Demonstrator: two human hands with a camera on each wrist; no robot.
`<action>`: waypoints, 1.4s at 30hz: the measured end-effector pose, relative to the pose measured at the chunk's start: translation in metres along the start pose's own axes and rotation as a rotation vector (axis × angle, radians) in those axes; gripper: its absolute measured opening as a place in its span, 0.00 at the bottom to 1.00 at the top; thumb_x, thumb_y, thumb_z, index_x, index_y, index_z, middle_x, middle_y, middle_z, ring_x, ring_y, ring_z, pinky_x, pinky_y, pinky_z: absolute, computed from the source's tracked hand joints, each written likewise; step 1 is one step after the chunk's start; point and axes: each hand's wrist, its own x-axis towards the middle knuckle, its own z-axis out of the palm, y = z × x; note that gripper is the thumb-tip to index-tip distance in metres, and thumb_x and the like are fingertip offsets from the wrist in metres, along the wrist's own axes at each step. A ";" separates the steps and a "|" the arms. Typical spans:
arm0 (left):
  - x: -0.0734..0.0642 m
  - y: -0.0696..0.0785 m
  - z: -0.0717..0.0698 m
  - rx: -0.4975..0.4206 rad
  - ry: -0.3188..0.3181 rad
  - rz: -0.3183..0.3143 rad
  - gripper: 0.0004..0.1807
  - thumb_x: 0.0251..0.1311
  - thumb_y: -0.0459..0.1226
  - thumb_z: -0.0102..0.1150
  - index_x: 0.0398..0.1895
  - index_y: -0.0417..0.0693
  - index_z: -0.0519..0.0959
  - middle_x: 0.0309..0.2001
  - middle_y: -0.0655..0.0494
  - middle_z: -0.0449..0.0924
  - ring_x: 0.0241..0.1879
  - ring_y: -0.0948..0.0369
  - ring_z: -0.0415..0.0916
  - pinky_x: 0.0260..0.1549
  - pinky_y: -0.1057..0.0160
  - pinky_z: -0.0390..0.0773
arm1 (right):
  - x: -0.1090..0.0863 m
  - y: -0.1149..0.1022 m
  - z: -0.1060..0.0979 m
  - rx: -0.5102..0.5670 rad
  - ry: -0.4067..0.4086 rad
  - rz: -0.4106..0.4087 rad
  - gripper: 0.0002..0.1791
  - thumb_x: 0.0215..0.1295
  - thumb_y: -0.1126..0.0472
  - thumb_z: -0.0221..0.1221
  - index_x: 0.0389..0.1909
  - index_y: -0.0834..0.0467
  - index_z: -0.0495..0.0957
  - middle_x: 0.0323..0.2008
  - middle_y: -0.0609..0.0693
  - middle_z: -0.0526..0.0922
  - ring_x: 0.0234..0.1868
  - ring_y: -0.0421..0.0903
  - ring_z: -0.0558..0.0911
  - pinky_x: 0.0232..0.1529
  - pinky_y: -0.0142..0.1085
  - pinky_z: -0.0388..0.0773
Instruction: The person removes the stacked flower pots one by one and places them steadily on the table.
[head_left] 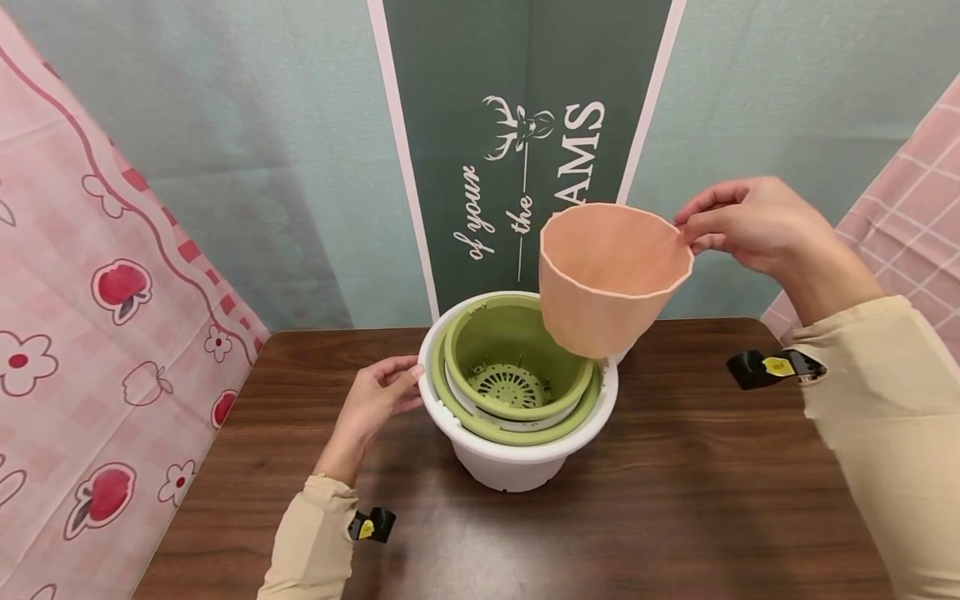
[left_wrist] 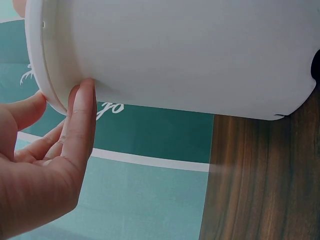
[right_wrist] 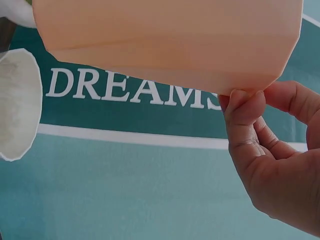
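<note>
My right hand (head_left: pixel 757 221) pinches the rim of a peach-coloured faceted flowerpot (head_left: pixel 592 312), holding it tilted in the air above and right of a nest of pots. In the right wrist view, the thumb and fingers (right_wrist: pixel 245 107) meet at the peach flowerpot's rim (right_wrist: pixel 175 45). The nest has a large white flowerpot (head_left: pixel 510 471) outside and green pots within, the innermost green pot (head_left: pixel 487 333) showing a slotted bottom. At its left, my left hand (head_left: pixel 375 404) holds the white flowerpot's rim, thumb at the edge and fingers beneath in the left wrist view.
The nest stands on a dark wooden table (head_left: pixel 675 500), near its back edge. A white faceted pot (right_wrist: pixel 20 105) shows in the right wrist view, mostly hidden in the head view. A green cloth with lettering (head_left: pixel 525 50) hangs behind; pink patterned cloth (head_left: pixel 112 375) borders the left.
</note>
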 end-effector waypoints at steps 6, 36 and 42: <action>0.000 0.001 0.000 -0.005 0.002 -0.009 0.19 0.62 0.33 0.54 0.53 0.30 0.70 0.40 0.44 0.77 0.34 0.61 0.79 0.38 0.58 0.81 | 0.000 0.005 -0.012 0.034 0.001 0.015 0.10 0.55 0.74 0.60 0.23 0.56 0.81 0.24 0.48 0.81 0.25 0.41 0.79 0.30 0.29 0.80; 0.000 -0.002 -0.002 -0.010 0.009 -0.004 0.18 0.62 0.33 0.53 0.52 0.29 0.70 0.41 0.42 0.77 0.34 0.61 0.79 0.41 0.53 0.79 | -0.002 0.047 -0.059 0.242 0.055 0.037 0.14 0.55 0.80 0.54 0.20 0.61 0.81 0.21 0.51 0.81 0.23 0.41 0.79 0.27 0.28 0.79; 0.000 -0.003 -0.002 -0.015 0.010 -0.002 0.18 0.62 0.32 0.53 0.52 0.29 0.70 0.40 0.43 0.77 0.33 0.61 0.79 0.40 0.54 0.80 | -0.003 0.060 -0.069 0.199 0.073 0.059 0.16 0.57 0.78 0.53 0.19 0.58 0.82 0.21 0.49 0.81 0.23 0.40 0.79 0.27 0.27 0.79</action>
